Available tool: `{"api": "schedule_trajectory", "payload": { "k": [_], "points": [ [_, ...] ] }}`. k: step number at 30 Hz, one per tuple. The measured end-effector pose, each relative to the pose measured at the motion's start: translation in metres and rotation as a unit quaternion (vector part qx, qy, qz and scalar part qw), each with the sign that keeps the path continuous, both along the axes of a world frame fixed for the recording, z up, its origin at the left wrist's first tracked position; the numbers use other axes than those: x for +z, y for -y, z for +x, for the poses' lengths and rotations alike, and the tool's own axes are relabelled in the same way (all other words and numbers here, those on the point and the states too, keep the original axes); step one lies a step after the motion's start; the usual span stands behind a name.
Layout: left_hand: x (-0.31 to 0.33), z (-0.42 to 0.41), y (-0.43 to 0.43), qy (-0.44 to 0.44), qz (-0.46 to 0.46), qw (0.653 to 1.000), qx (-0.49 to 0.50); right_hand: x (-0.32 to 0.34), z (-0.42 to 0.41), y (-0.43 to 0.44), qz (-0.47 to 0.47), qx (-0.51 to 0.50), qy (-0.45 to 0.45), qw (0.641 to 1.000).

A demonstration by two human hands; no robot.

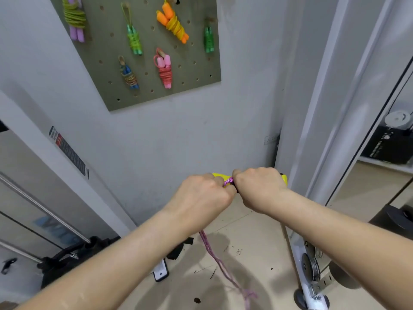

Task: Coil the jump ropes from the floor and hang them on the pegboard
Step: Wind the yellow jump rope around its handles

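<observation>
Both hands hold one jump rope at waist height in front of the wall. My right hand [259, 189] grips its yellow handles [284, 178], which stick out on both sides of the fist. My left hand [202, 195] pinches the purple cord [228, 182] where it wraps the handles. The loose purple cord tail [220, 262] hangs from under my left hand down to the floor. The olive pegboard [196, 70] on the wall above carries several coiled ropes, among them an orange one [173, 22] and a pink one [165, 69].
A white machine frame with pulleys [311, 267] stands at the right, next to a mirror. A black bag [67, 262] and a white phone-like object [161, 272] lie on the floor at the left. A slanted white beam [67, 157] runs along the left side.
</observation>
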State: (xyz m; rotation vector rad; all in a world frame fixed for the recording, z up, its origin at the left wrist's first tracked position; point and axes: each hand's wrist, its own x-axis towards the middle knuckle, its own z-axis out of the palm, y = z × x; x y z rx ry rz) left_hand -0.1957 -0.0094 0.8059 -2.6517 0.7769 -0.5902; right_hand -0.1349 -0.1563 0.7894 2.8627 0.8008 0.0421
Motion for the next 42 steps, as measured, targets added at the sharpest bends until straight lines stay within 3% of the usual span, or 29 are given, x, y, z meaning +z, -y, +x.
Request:
{"api": "schedule_trajectory", "payload": {
  "k": [3,6,8,9,10,12,14,17,20,24,28,31,35,38,40,42],
  "points": [
    [0.011,0.008,-0.013,0.013,0.019,0.998,-0.059,0.007,-0.005,-0.002,-0.032,0.020,-0.018,0.999],
    [0.015,0.022,-0.030,-0.032,0.017,0.994,-0.099,0.013,-0.014,-0.004,-0.043,0.075,-0.024,0.996],
    [0.022,0.030,-0.035,-0.103,-0.056,0.987,-0.107,0.020,-0.018,-0.006,-0.023,0.120,-0.035,0.992],
    [0.027,0.031,-0.036,-0.170,-0.138,0.972,-0.089,0.026,-0.018,-0.005,-0.008,0.133,-0.057,0.989],
    [0.032,0.032,-0.035,-0.246,-0.247,0.936,-0.052,0.034,-0.017,-0.003,0.010,0.138,-0.090,0.986],
    [0.032,0.033,-0.035,-0.366,-0.424,0.829,0.007,0.045,-0.016,0.001,0.049,0.130,-0.158,0.978],
    [0.028,0.037,-0.036,-0.426,-0.491,0.760,0.016,0.050,-0.016,0.003,0.066,0.128,-0.184,0.972],
    [0.025,0.042,-0.044,-0.488,-0.535,0.689,0.011,0.052,-0.019,0.003,0.104,0.140,-0.185,0.967],
    [0.020,0.048,-0.052,-0.512,-0.562,0.650,0.001,0.057,-0.018,0.004,0.145,0.135,-0.188,0.962],
    [0.015,0.053,-0.054,-0.534,-0.572,0.623,-0.001,0.056,-0.012,0.015,0.194,0.134,-0.326,0.915],
    [0.007,0.050,-0.055,-0.554,-0.628,0.547,-0.003,0.057,-0.003,0.025,0.215,0.165,-0.338,0.901],
    [-0.012,0.047,-0.051,-0.489,-0.718,0.491,0.064,0.057,0.006,0.032,0.324,0.171,-0.394,0.843],
    [-0.049,0.034,-0.034,-0.437,-0.743,0.501,0.084,0.044,0.011,0.034,0.520,0.056,-0.450,0.724],
    [-0.063,0.023,-0.015,-0.384,-0.733,0.551,0.108,0.023,0.017,0.029,0.565,0.002,-0.422,0.709],
    [-0.064,0.019,-0.011,-0.335,-0.700,0.619,0.119,0.013,0.024,0.029,0.588,-0.034,-0.413,0.695],
    [-0.065,0.017,-0.013,-0.273,-0.592,0.746,0.139,0.007,0.031,0.032,0.602,-0.069,-0.403,0.686]
  ]
}}
